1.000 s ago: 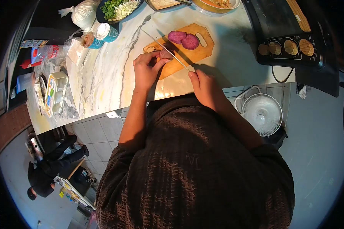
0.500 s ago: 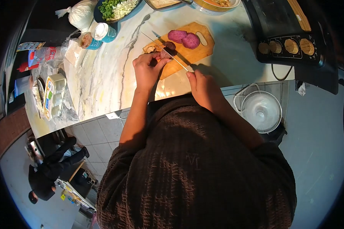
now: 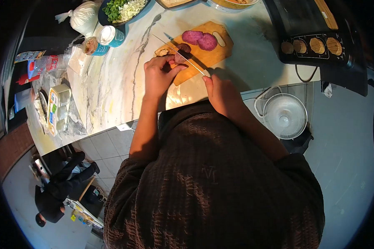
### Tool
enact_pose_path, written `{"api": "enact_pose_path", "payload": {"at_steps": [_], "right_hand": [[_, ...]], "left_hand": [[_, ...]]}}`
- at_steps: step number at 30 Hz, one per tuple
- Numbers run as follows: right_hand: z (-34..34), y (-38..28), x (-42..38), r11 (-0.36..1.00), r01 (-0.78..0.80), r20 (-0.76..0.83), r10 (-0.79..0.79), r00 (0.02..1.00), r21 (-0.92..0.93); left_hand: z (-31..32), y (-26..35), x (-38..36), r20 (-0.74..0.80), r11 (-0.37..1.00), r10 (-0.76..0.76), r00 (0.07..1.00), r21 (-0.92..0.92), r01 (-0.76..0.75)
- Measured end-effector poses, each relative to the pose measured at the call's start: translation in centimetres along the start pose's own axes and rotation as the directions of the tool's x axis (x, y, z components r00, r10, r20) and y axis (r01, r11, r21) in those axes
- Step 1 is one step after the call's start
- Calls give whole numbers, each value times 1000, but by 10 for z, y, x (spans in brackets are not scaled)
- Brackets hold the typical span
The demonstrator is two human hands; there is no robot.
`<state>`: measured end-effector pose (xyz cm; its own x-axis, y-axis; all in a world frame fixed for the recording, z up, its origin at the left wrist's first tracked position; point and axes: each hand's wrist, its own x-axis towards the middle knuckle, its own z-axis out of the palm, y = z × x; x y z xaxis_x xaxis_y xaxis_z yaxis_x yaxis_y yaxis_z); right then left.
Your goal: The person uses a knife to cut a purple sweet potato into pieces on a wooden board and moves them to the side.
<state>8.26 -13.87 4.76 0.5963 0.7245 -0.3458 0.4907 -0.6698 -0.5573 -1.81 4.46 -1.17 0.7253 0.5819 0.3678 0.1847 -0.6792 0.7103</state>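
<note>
On the marble counter lies a wooden cutting board [image 3: 216,58] with an oval handle hole. Two purple-fleshed slices [image 3: 192,37] rest side by side on its upper part. My left hand [image 3: 158,74] has its thumb and fingers closed on a dark-skinned purple piece [image 3: 180,57] at the board's left side. My right hand [image 3: 222,91] is closed round the handle of a knife [image 3: 187,60], whose thin blade crosses over that piece, pointing up and left. A small brownish piece [image 3: 163,52] sits at the board's left corner.
A plate of chopped greens [image 3: 116,10], a white bag [image 3: 85,18] and two jars [image 3: 108,36] stand at the back left. An egg carton [image 3: 59,108] lies far left. A black stove [image 3: 320,50] is at right, a fan [image 3: 284,116] below. Another person [image 3: 50,203] is lower left.
The view has shifted slightly. Both hands keep nearly the same places, with the knife still across the piece. The other person, at lower left, appears slightly lower and further right.
</note>
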Motion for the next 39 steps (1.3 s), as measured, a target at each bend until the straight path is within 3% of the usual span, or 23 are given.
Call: {"api": "enact_pose_path", "payload": {"at_steps": [1, 3, 4, 5, 7, 9, 10, 12, 13, 15, 19, 23, 25, 29, 34, 39], "right_hand": [[-1, -1, 0, 1000, -3, -4, 3, 1000, 1], [-2, -5, -1, 999, -19, 5, 19, 1000, -43], [-2, -6, -1, 999, -25, 1, 25, 1000, -41], [-3, -7, -2, 999, -40, 6, 40, 999, -36], [-2, -8, -2, 998, -54, 11, 55, 998, -30], [-1, -7, -2, 999, -34, 1, 34, 999, -30], [-1, -8, -3, 999, -33, 0, 33, 999, -29], [-4, -11, -2, 997, -55, 26, 57, 998, -56], [-5, -12, -2, 997, -57, 22, 59, 998, -57], [-7, -14, -3, 997, -64, 25, 65, 998, -51], [-5, -13, -2, 996, -73, 21, 74, 997, -50], [0, -10, -2, 996, -73, 6, 73, 997, -46], [1, -9, -1, 997, -65, -13, 65, 998, -47], [0, -10, -2, 998, -42, -38, 40, 998, -54], [-5, -14, -4, 997, -35, -37, 32, 999, -73], [-8, -16, -1, 996, -36, -37, 33, 999, -79]], "left_hand": [[-9, -2, 3, 2, 1000, 4, 1000, -2, -4], [-31, -6, 10, 148, 979, -193, 970, -31, 199], [-39, 0, 19, 50, 984, -179, 983, 6, 178], [-42, 7, 29, 54, 984, -176, 983, 4, 176], [-38, 28, 53, -53, 981, -170, 984, -104, 164], [-16, 33, 79, -67, 977, 34, 997, -206, -47], [-6, 33, 91, -68, 978, 36, 997, -205, -49], [11, 33, 110, 40, 994, 105, 994, -28, -104], [16, 33, 113, 40, 994, 109, 993, -31, -108], [24, 31, 117, 278, 993, -116, 954, 22, 114], [32, 28, 113, 210, 992, -122, 970, 56, 112], [22, 37, 115, 294, 975, -219, 930, 88, 202], [26, 28, 114, 230, 990, -50, 972, 142, 17], [31, 26, 110, 232, 989, -35, 972, 150, -1], [27, 28, 110, 325, 979, -184, 928, 147, 143], [29, 23, 111, 255, 974, -205, 945, 146, 172]]}}
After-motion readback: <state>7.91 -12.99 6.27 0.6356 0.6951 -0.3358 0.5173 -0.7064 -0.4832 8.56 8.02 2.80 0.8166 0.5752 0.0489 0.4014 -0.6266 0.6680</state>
